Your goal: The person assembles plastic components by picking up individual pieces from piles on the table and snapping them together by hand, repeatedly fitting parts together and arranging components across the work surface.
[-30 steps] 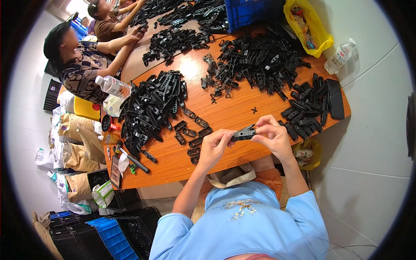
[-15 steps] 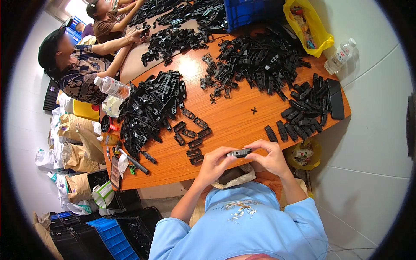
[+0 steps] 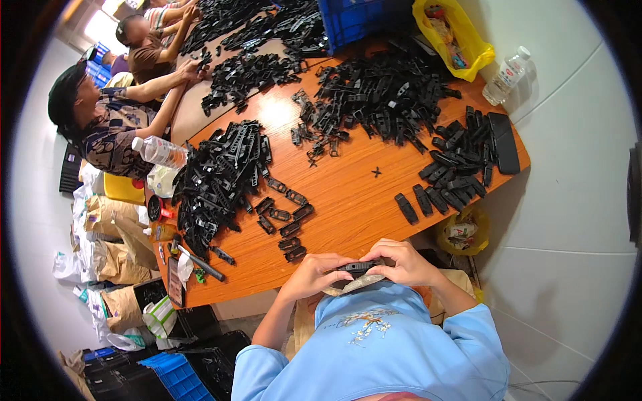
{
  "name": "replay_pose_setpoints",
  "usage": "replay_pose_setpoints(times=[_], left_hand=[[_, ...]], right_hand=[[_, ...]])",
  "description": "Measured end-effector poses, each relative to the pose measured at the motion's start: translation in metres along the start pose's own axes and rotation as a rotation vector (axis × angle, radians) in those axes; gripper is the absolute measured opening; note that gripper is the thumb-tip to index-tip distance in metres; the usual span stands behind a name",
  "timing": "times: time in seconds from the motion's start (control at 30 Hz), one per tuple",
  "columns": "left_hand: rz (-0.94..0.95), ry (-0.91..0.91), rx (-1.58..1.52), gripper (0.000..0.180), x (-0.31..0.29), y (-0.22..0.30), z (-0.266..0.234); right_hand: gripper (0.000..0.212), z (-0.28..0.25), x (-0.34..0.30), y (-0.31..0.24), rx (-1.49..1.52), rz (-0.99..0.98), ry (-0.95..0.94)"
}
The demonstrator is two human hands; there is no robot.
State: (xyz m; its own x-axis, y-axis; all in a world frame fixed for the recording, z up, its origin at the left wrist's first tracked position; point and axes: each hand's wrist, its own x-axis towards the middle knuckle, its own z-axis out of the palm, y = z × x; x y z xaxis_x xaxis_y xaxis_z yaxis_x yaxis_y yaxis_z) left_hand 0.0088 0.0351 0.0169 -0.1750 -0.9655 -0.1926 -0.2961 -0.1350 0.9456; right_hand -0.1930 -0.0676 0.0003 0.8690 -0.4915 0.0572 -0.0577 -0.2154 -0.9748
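A small oblong black plastic part [image 3: 358, 268] is held level close to my body, just off the table's near edge. The fingers of my left hand [image 3: 315, 274] pinch its left end. My right hand [image 3: 401, 263] grips the other end, its fingers curled over the top. On the table left of centre, several loose black frame-like parts [image 3: 290, 228] lie near my left hand. A short row of black oblong parts [image 3: 422, 199] lies beyond my right hand, beside a heap of similar ones [image 3: 461, 150].
Large piles of black parts [image 3: 221, 180] [image 3: 381, 87] cover much of the wooden table [image 3: 334, 200]. A bottle [image 3: 506, 75], a yellow bag [image 3: 476, 63] and a blue crate [image 3: 354, 23] stand at the far right. Other people [image 3: 100, 107] work along the left side.
Both hands have come down toward my body with the black part, which has turned to show more of its face. My view has shifted slightly.
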Motion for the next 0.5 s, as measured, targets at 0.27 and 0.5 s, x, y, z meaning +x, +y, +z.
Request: replay_pose_setpoints(times=[0.27,0.5], left_hand=[[0.036,0.035,-0.008,0.029,0.014,-0.007,0.010],[0.033,0.387,-0.257,0.029,0.009,-0.022,0.015]], right_hand=[[0.020,-0.011,-0.004,-0.004,0.019,0.129,0.155],[0.017,-0.134,-0.019,0.015,-0.733,0.233,1.295]])
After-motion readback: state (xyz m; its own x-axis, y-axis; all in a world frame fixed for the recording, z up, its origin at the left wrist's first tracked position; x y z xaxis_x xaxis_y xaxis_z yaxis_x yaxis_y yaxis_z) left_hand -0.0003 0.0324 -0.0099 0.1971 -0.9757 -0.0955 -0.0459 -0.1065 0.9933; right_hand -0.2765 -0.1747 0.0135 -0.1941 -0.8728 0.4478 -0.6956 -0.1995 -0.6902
